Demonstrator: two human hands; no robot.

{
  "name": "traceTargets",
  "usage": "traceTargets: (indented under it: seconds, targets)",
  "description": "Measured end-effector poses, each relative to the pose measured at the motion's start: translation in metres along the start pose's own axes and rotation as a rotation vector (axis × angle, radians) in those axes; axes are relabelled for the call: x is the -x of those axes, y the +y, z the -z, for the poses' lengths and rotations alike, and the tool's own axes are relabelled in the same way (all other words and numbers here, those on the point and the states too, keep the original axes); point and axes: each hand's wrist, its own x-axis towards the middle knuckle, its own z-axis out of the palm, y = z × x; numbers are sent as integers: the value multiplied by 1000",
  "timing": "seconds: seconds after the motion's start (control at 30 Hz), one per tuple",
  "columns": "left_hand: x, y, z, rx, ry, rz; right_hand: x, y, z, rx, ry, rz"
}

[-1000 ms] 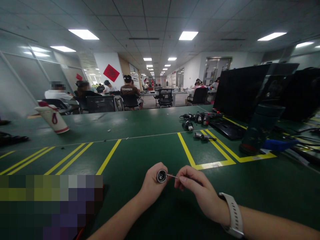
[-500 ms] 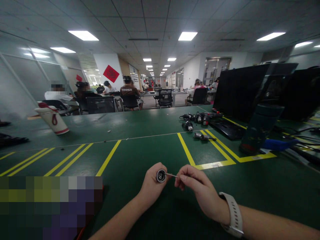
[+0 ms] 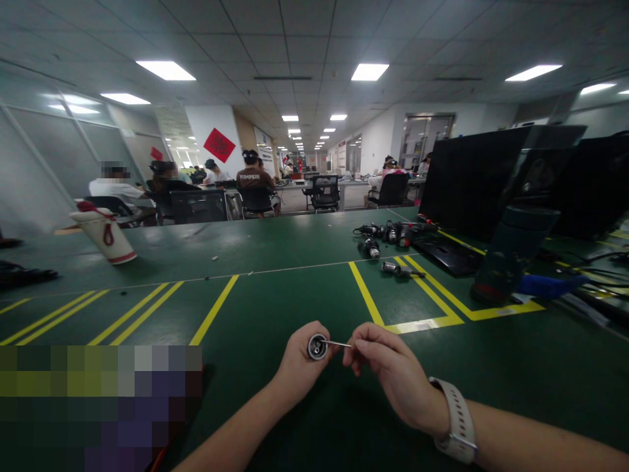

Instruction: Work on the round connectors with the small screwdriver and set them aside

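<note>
My left hand [image 3: 301, 359] is closed around a round metal cylinder [image 3: 318, 347], its hollow end turned up toward me. Small shiny parts show inside the dark opening. In my right hand [image 3: 386, 364], a thin metal rod [image 3: 339, 343] is pinched between thumb and fingers. The rod points left, and its tip reaches the rim or inside of the cylinder; how deep I cannot tell. Its other end is hidden by my fingers. Both hands are just above the green table [image 3: 275, 301]. A pale watch strap circles my right wrist.
Metal cylindrical parts [image 3: 396, 269] lie beyond my right hand, with more parts and cables behind. At right stand a dark bottle [image 3: 514, 255] and monitors [image 3: 472, 183]. A white cup [image 3: 105, 236] leans at left. Yellow tape marks the table. Several people sit further back.
Both hands stay almost in place. The rod has tilted slightly toward level, and the cylinder's opening has shifted very little.
</note>
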Motion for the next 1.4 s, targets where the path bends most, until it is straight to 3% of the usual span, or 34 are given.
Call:
traceTargets:
  seconds: [0.37, 0.77, 1.03, 1.23, 1.3, 1.4]
  targets:
    - [0, 0, -1, -21, 27, 9, 3, -1, 2, 141, -27, 54]
    - [0, 0, -1, -45, 11, 12, 0, -3, -2, 56, -3, 0]
    - [0, -1, -1, -142, 39, 5, 2, -13, 9, 276, -51, 77]
    - [1, -1, -1, -251, -13, -28, 11, -26, 1, 797, -151, 286]
    - [2, 2, -1, -280, -35, -45, 12, -28, 0, 810, -154, 286]
    - [2, 6, -1, -306, -58, -62, 8, -29, 1, 623, -105, 163]
